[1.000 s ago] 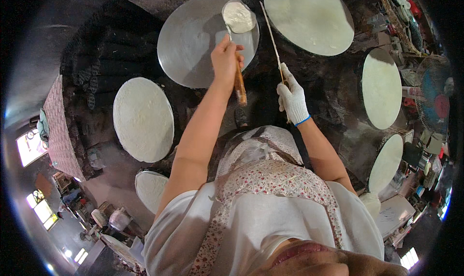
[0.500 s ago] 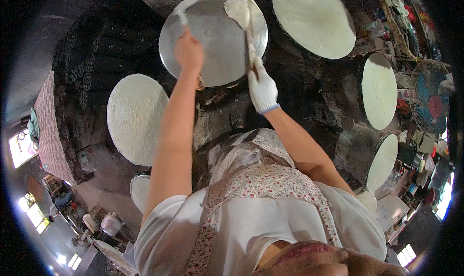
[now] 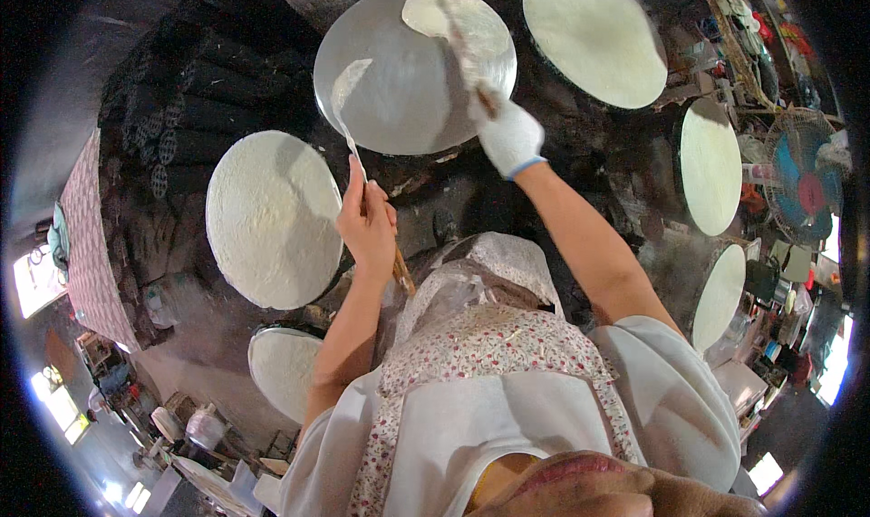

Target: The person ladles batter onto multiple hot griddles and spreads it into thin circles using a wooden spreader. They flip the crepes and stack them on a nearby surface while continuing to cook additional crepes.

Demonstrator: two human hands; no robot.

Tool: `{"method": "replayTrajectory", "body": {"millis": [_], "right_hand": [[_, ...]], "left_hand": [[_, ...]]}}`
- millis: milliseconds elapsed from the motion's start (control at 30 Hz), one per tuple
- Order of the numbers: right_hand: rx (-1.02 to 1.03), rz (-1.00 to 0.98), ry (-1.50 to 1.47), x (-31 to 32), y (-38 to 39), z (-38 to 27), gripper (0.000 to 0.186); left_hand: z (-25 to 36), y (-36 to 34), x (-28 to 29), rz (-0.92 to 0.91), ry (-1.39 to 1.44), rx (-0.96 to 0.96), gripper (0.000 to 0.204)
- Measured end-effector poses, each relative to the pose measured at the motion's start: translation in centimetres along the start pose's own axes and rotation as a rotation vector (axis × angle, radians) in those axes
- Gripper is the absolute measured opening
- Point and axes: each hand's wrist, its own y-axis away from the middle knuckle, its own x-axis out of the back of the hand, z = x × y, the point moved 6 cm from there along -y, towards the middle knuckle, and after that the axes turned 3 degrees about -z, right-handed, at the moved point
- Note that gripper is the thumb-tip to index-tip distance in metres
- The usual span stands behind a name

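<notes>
Batter (image 3: 488, 37) spread across only the far-right part of the grey griddle (image 3: 390, 86), leaving much bare; neighbouring white rounds (image 3: 272, 218) apparently finished spreading. Left hand (image 3: 368, 222) closed around pale-coated tool (image 3: 344, 86); gloved right hand (image 3: 509, 138) around blurred stick (image 3: 462, 46).

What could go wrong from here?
- Batter sits close to the plate's far rim; a wide sweep of the stick might push some over.
- The left hand's whitened tool is over the plate's left side and could drip stray spots.
- The gloved right hand is near the rim and might brush it.
</notes>
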Motion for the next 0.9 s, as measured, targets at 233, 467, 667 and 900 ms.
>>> {"method": "replayTrajectory", "body": {"millis": [233, 467, 667, 900], "right_hand": [[-0.077, -0.012, 0.124, -2.3, -2.4, -0.7, 0.045], [-0.051, -0.004, -0.076, 0.3, -1.1, 2.0, 0.044], [0.157, 0.041, 0.059, -2.3, -3.2, -3.4, 0.041], [0.061, -0.006, 0.097, -2.0, -2.4, -1.4, 0.04]], "left_hand": [[0.6, 2.4, 0.8, -0.124, 0.009, -0.198, 0.049], [1.3, 4.7, 3.4, -0.074, 0.044, -0.161, 0.045], [1.7, 4.8, 2.7, -0.082, 0.046, -0.188, 0.046], [2.0, 5.8, 3.5, -0.124, -0.018, -0.153, 0.05]]}}
